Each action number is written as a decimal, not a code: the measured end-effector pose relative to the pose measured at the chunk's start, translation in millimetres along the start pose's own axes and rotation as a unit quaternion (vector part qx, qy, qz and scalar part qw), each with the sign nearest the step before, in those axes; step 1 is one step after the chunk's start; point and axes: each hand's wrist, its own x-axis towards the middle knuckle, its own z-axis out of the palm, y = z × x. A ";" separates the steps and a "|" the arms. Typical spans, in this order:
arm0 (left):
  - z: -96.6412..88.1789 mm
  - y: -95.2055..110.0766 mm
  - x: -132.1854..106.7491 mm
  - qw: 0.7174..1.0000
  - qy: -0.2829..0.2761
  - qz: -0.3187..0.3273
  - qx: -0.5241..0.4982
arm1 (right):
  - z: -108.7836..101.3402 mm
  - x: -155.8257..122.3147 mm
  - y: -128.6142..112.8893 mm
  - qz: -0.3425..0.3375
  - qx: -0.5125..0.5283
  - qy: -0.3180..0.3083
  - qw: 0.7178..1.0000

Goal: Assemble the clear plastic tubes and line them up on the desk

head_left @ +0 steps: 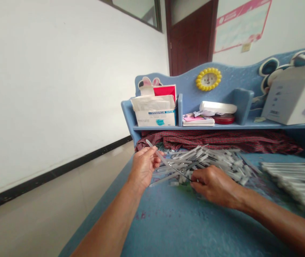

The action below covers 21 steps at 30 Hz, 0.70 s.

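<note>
My left hand (145, 165) pinches a slim translucent white plastic tube (163, 157), its rounded end pointing up and left. From the tube's lower end a thin shiny dark rod (180, 172) runs down to my right hand (211, 185), whose fingers are closed on it. Whether the rod sits inside the tube or only touches it, I cannot tell. Just beyond both hands lies a loose pile (229, 165) of similar translucent tubes, with dark thin pieces among them. The fingertips of my right hand are partly hidden.
Rows of silvery-white tubes (293, 178) are stacked on the blue table (168, 228) at the right. Behind the pile, a red checked cloth (192, 139) lies under a blue shelf (155, 127) holding a mask box (155, 116), papers and a large white box (291, 91).
</note>
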 end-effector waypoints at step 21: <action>22.7 -30.6 -19.4 0.983 -0.137 -0.112 0.045 | 0.5 5.3 -8.0 0.102 0.365 -0.092 0.921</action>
